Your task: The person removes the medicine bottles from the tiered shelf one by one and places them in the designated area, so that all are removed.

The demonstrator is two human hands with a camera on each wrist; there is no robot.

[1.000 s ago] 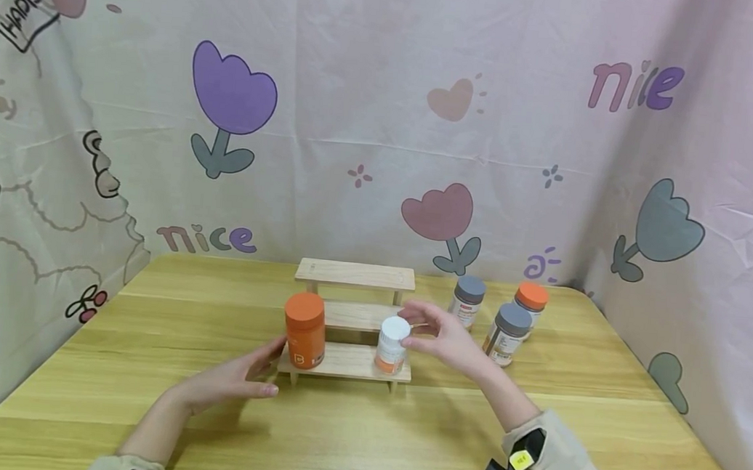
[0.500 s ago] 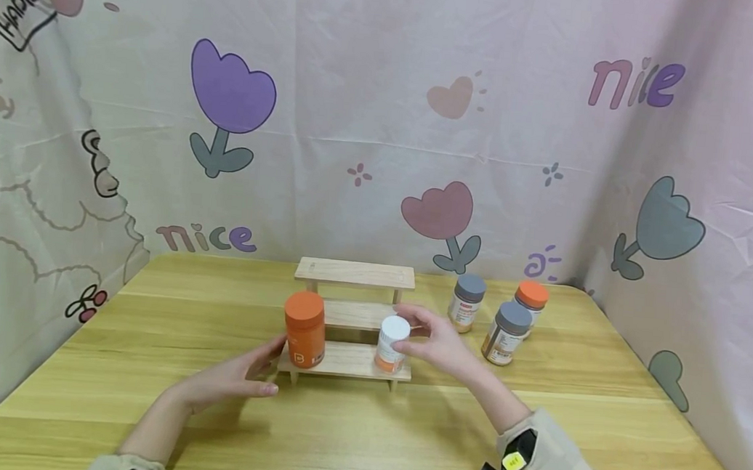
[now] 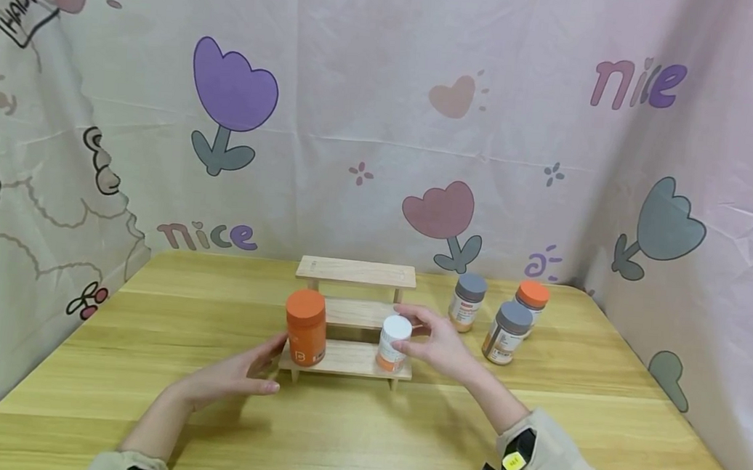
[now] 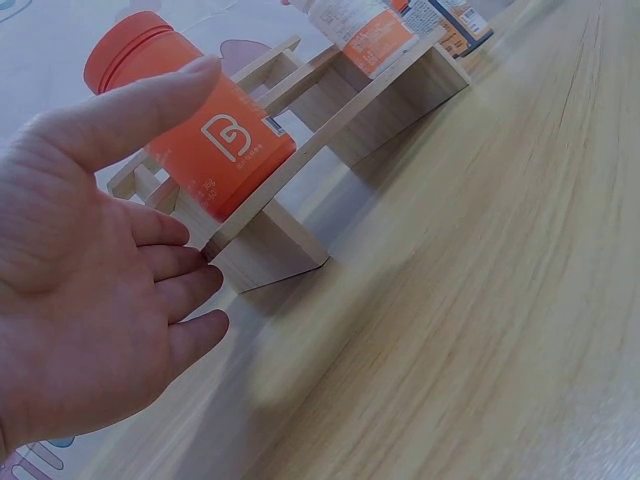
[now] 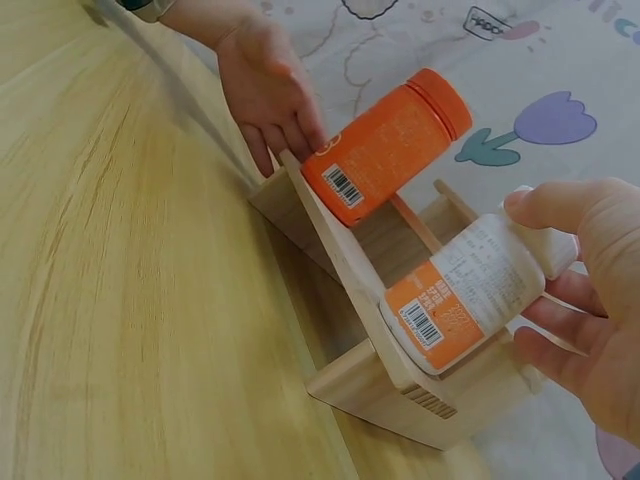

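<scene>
A small three-step wooden rack (image 3: pixel 349 360) stands on the table. On the left end of its lowest step is an orange bottle (image 3: pixel 306 330) with an orange cap, upright. A white pill bottle (image 3: pixel 392 345) with an orange band stands at the right end of that step. My right hand (image 3: pixel 442 347) pinches the white bottle near its cap, thumb on the near side and fingers behind. With fingers extended, my left hand (image 3: pixel 229 379) rests at the rack's left end, next to the orange bottle; in the left wrist view its fingertips (image 4: pixel 205 330) meet the step's end.
Right of the rack stand two grey-capped bottles, one farther back (image 3: pixel 466 305) and one nearer (image 3: pixel 506 335). An orange-capped bottle (image 3: pixel 532 295) is partly hidden behind the nearer one. A patterned cloth (image 3: pixel 358 117) hangs behind the wooden table (image 3: pixel 336 443).
My right hand has shifted slightly left and its thumb has come in over the white bottle. The left hand and the bottles stay where they were.
</scene>
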